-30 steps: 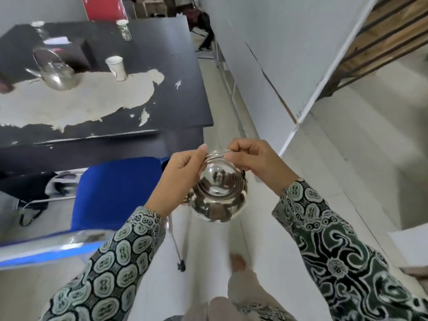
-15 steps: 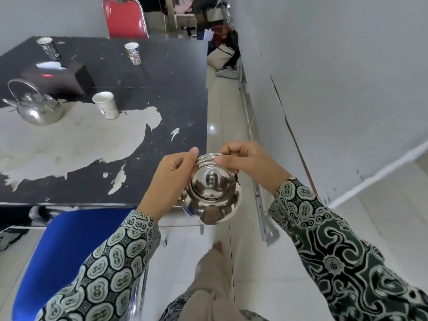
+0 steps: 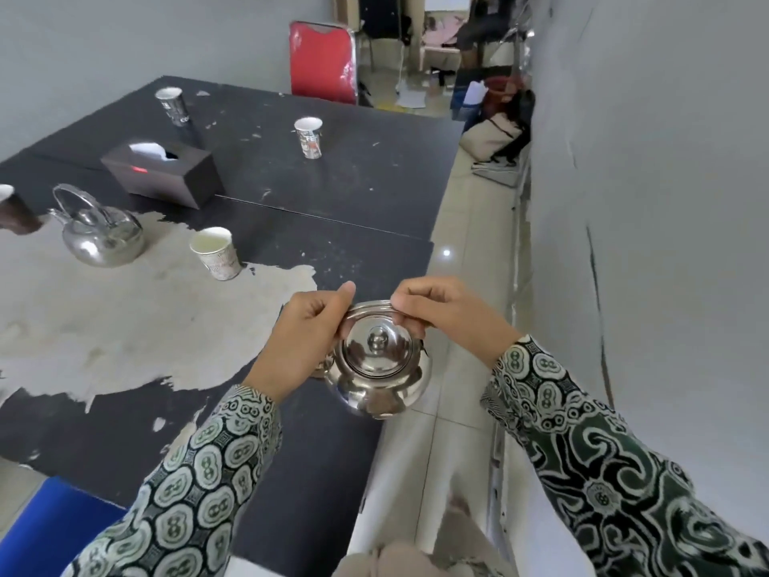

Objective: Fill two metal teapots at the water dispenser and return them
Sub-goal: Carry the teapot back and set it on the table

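Observation:
I hold a shiny metal teapot (image 3: 376,374) with its lid on, just above the right edge of the black table (image 3: 333,193). My left hand (image 3: 306,339) and my right hand (image 3: 443,316) both pinch its wire handle from either side. A second metal teapot (image 3: 100,235) stands upright on the table at the far left, its handle raised, on the worn pale patch. No water dispenser is in view.
Three paper cups (image 3: 216,252), (image 3: 308,137), (image 3: 174,105) and a dark tissue box (image 3: 162,172) stand on the table. A blue chair (image 3: 54,530) sits at the near left, a red chair (image 3: 323,62) at the far end. A grey wall (image 3: 645,202) borders a narrow tiled aisle on the right.
I have walked closer to the table and my view has tilted up. The held teapot has come from over the blue chair and floor to over the table's right edge. Both hands keep their hold.

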